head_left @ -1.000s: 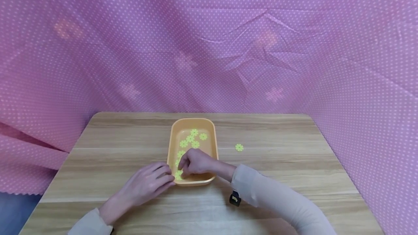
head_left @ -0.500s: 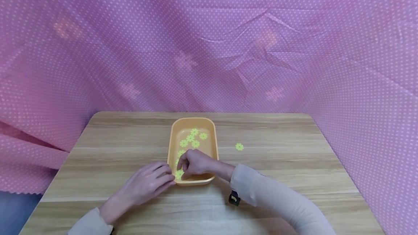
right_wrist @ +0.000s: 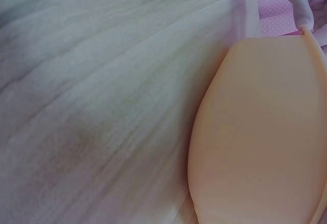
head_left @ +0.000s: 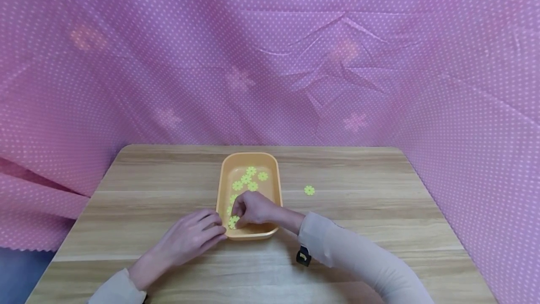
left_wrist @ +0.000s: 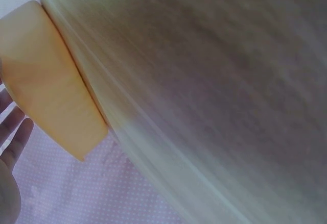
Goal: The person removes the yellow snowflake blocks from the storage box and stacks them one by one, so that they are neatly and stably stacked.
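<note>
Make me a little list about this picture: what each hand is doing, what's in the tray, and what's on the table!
Right hand: right hand reaches into the orange tray and pinches a green flower piece at its near end.
Left hand: left hand rests on the wooden table, fingertips against the tray's near left corner.
In the tray: several more green flower pieces, lying flat.
On the table: one loose flower piece, right of the tray, apart from it.
Behind: pink dotted cloth hangs around the table.
</note>
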A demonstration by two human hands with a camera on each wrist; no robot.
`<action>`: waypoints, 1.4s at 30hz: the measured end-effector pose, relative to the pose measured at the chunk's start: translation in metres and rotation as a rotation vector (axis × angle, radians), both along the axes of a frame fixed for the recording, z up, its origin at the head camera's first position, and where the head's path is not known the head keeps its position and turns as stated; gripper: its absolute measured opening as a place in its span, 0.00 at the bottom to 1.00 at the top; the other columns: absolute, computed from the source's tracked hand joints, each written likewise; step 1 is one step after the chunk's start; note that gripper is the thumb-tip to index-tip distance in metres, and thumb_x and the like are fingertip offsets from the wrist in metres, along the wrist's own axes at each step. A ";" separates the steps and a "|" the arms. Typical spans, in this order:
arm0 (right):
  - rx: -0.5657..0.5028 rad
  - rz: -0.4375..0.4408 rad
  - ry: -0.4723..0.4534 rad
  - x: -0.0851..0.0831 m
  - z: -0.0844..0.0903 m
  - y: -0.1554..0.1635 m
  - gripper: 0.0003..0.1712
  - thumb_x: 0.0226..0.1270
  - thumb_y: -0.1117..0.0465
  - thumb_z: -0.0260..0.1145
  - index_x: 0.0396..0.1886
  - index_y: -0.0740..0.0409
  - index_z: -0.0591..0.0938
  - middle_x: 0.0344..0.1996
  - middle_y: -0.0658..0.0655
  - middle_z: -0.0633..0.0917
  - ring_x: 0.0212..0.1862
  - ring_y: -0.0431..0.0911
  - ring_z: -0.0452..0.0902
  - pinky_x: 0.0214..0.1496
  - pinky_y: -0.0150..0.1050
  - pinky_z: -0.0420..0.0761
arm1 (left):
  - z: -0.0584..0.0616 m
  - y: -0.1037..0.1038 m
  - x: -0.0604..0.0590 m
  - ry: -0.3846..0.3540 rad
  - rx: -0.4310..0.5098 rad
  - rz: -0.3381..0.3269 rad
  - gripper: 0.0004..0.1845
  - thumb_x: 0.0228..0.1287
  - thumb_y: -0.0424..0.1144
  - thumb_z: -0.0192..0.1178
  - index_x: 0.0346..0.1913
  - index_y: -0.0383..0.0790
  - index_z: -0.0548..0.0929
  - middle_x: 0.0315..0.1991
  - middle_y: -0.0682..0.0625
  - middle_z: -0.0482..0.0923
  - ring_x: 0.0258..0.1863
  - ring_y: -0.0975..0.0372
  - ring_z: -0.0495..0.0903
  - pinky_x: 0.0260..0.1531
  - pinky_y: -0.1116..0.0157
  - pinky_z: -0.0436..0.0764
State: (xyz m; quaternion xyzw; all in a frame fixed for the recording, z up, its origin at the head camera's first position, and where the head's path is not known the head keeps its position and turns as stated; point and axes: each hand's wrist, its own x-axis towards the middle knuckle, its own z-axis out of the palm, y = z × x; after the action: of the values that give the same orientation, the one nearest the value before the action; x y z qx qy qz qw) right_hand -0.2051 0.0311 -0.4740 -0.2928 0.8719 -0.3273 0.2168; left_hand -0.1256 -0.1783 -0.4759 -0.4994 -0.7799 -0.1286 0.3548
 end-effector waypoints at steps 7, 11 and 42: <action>-0.011 -0.019 -0.002 -0.003 -0.001 0.003 0.12 0.44 0.63 0.80 0.30 0.53 0.86 0.22 0.45 0.83 0.25 0.32 0.75 0.29 0.24 0.78 | 0.000 -0.001 0.001 0.006 0.005 -0.008 0.09 0.65 0.45 0.61 0.35 0.45 0.86 0.36 0.54 0.82 0.40 0.59 0.81 0.42 0.62 0.84; -0.041 -0.037 -0.016 -0.005 0.001 0.006 0.10 0.46 0.65 0.79 0.29 0.54 0.86 0.22 0.47 0.85 0.25 0.33 0.78 0.30 0.25 0.80 | 0.001 0.000 0.001 0.002 -0.005 -0.005 0.08 0.65 0.45 0.61 0.36 0.45 0.86 0.36 0.54 0.82 0.40 0.58 0.81 0.42 0.62 0.84; -0.204 -0.098 -0.097 -0.003 0.032 0.035 0.08 0.52 0.69 0.73 0.34 0.64 0.86 0.27 0.55 0.88 0.28 0.38 0.81 0.32 0.31 0.86 | 0.001 -0.001 0.003 -0.010 -0.035 0.029 0.07 0.61 0.46 0.64 0.36 0.47 0.86 0.36 0.54 0.82 0.40 0.60 0.82 0.43 0.61 0.85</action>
State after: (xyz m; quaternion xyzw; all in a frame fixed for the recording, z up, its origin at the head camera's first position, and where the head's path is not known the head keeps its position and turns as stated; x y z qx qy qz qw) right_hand -0.2081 0.0657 -0.4420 -0.2544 0.8358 -0.4381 0.2116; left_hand -0.1226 -0.1793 -0.4747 -0.4936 -0.7908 -0.1124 0.3440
